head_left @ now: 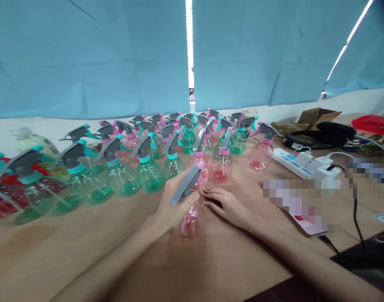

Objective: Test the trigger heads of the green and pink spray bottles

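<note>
Brown surface (229, 256) is carrying many spray bottles (150, 176), standing left of power strip (292, 163). Pink bottle (188, 226) is being held left of power strip, person's side, left hand (176, 199) wrapping fingers round its neck. Right hand (228, 205) is lying just beside, fingers narrowly parted; contact unclear.

Pink bottle (188, 228): neck behind left hand (176, 197) | phone (300, 209): pixelated | leftmost bottle (3, 201): cropped

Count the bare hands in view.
2: left hand around the upper part of a transparent pink plastic spray bottle, right hand beside that bottle.
</note>
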Demonstrator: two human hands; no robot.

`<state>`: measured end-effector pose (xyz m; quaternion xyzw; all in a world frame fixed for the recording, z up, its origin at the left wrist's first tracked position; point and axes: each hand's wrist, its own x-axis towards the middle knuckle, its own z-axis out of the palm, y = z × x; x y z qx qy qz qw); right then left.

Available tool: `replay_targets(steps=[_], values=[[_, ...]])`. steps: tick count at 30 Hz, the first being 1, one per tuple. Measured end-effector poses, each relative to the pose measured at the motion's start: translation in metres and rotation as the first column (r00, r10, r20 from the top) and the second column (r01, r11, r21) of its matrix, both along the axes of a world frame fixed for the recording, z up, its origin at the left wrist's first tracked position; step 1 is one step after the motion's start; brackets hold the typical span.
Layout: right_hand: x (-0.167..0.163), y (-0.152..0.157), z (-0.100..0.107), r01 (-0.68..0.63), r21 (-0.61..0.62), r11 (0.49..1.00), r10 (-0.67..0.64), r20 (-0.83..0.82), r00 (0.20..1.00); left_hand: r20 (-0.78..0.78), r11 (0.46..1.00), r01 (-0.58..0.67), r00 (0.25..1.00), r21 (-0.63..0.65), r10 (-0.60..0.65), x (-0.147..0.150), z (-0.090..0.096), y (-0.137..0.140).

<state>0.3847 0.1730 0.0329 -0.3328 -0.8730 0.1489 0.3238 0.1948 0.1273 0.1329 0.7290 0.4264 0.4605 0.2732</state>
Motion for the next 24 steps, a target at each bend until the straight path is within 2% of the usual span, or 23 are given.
replay_targets(steps=[9, 24], values=[[0.003, 0.003, -0.001, -0.009, -0.058, 0.998, 0.005, -0.071, 0.997, -0.027, 0.987, 0.039, 0.999, 0.159, -0.035, 0.001, 0.009, 0.001], [0.005, 0.003, 0.002, -0.02, -0.075, 0.997, 0.015, -0.076, 0.997, -0.063, 0.981, 0.032, 0.998, 0.189, -0.02, -0.001, 0.01, 0.0]])
